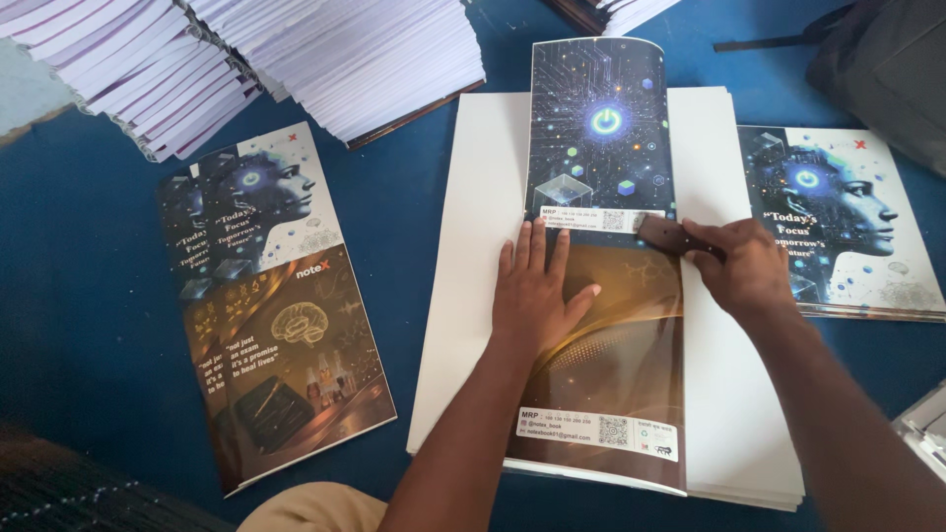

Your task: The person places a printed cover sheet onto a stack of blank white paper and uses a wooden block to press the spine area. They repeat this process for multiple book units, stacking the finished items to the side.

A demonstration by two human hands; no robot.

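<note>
Your left hand (537,296) lies flat, fingers spread, palm down on the folded printed cover (603,266) — that pressure looks meant to pin the sheet so it cannot slide. The cover runs from twelve o'clock down to six o'clock through the middle of the view, its upper half blue with a glowing circle, its lower half brown and gold. It sits on a stack of plain white sheets (473,296), which gives it a flat, firm bed.

Your right hand (749,268) is closed around a small dark tool (670,236), at about three o'clock from your left hand. The tool's tip rests on the cover's right edge, right by the white label strip, and your grip is tight and low, as you would hold something to press along a fold. The two hands sit near each other but not touching.

Out at nine o'clock, finished covers (281,305) lie fanned on the blue surface (89,296), well apart from your work. At three o'clock another printed cover (838,222) with a profile head design lies flat, its left edge tucked under the white sheets. Up at eleven o'clock, tall stacks of white pages (325,59) lean in rows, out of your hands' way.
</note>
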